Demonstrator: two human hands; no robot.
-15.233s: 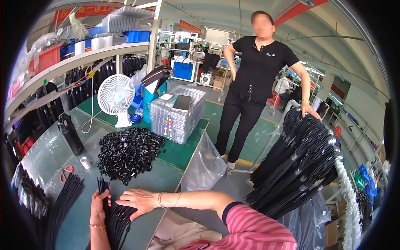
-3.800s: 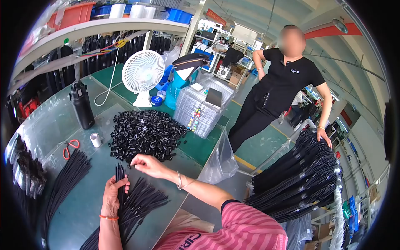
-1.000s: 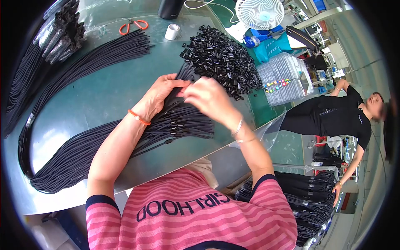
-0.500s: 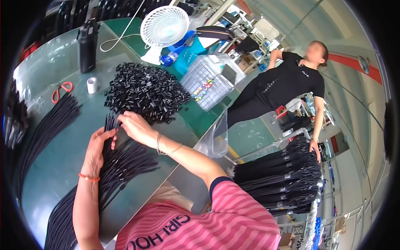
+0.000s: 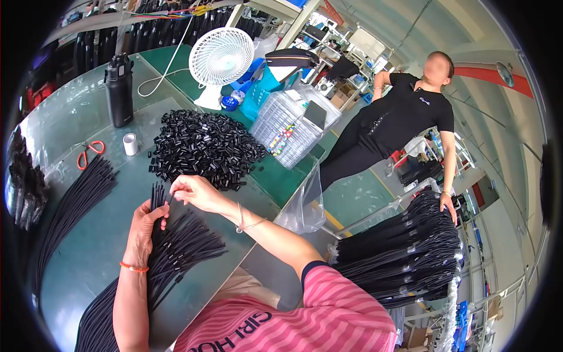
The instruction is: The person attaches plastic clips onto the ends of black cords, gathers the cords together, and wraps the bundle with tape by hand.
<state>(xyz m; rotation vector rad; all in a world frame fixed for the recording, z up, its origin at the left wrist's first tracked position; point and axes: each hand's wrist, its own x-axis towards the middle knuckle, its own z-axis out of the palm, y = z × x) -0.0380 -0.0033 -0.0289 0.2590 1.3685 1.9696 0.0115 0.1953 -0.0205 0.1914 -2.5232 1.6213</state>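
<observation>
My left hand (image 5: 144,227) is wrapped round a bundle of thin black cords (image 5: 158,195), whose ends stick up above my fingers. My right hand (image 5: 198,192) is pinched just right of those ends; what lies between its fingertips is too small to make out. Beyond both hands is a heap of small black tube-like pieces (image 5: 202,146). More black cords (image 5: 185,249) fan out below and right of my left hand, several with small shiny pieces near their tips. Another bunch of black cords (image 5: 76,205) lies on the left.
Red-handled scissors (image 5: 91,154), a white roll (image 5: 130,144) and a black bottle (image 5: 119,91) stand or lie at the left. A white fan (image 5: 221,58) and a clear plastic box (image 5: 281,126) with a phone are farther back. At right, a person (image 5: 404,114) rests a hand on a rack of black cords (image 5: 399,252).
The view has tilted slightly, so the table things appear lower. My right hand stays pinched by the cord ends, and my left hand still grips the bundle.
</observation>
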